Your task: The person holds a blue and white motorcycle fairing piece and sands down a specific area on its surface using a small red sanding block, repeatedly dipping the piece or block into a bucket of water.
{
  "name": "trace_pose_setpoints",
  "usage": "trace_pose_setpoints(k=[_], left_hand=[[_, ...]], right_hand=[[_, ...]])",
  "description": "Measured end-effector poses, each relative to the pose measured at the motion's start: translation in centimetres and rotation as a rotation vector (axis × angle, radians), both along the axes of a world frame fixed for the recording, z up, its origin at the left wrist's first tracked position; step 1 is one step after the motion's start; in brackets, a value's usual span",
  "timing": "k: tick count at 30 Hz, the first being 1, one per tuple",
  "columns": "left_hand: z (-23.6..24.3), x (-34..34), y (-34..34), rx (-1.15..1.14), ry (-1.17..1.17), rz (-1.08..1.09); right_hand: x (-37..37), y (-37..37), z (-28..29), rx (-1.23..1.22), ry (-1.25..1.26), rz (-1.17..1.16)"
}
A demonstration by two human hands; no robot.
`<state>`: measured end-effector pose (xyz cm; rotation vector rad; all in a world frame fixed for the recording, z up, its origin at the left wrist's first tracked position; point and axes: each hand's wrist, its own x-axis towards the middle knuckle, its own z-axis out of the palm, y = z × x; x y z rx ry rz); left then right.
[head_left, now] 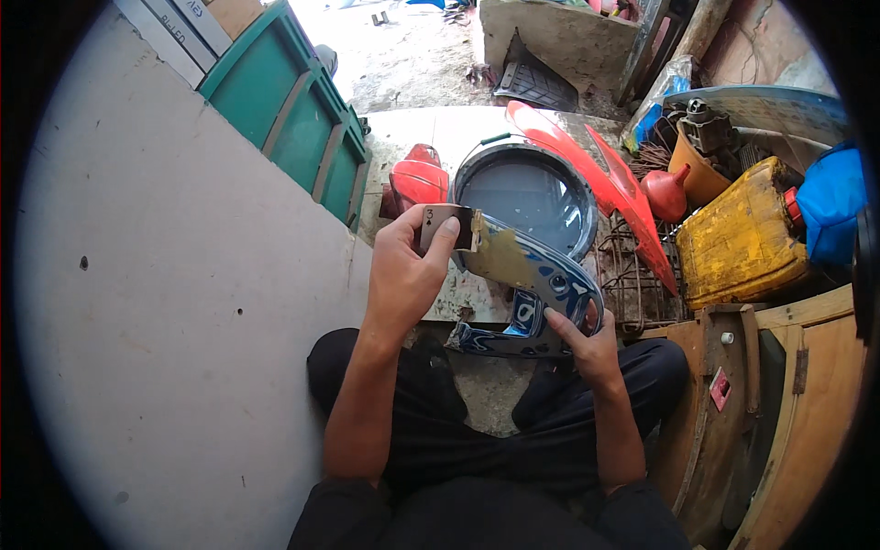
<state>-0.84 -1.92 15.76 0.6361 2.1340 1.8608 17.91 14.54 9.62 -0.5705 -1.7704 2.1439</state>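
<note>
My left hand (400, 270) pinches a playing card (434, 220) between thumb and fingers. The card lies at the upper left end of a curved plastic body panel (564, 286), patterned in blue, white and grey. Along the panel's upper arm runs a smeared yellowish patch (502, 258) that looks like filler. My right hand (594, 350) grips the panel's rounded right end, thumb on top, other fingers partly hidden behind. The panel is held above my lap, just in front of a round black basin (460, 174) of greyish water.
Red plastic panels (610, 179) rest beside the basin, with a red rounded part (420, 176) to its left. A red funnel (666, 192), a dirty yellow jerrycan (738, 238) and a wire rack (632, 275) stand right. A white wall (183, 302) and green metal panel (275, 101) border the left.
</note>
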Motion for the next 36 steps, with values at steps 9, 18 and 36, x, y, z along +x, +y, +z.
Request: trace_pose_setpoints(k=[9,18,36], left_hand=[[0.3,0.1,-0.1,-0.083,0.050,0.036],[0.5,0.6,0.1,-0.260,0.541,0.146],[-0.9,2.2,1.2,-0.255,0.794,0.141]], right_hand=[[0.2,-0.2,-0.2,-0.006,0.008,0.021],[0.0,-0.3,-0.1,0.089,-0.025,0.036],[-0.2,-0.9,-0.1,0.168,0.077,-0.072]])
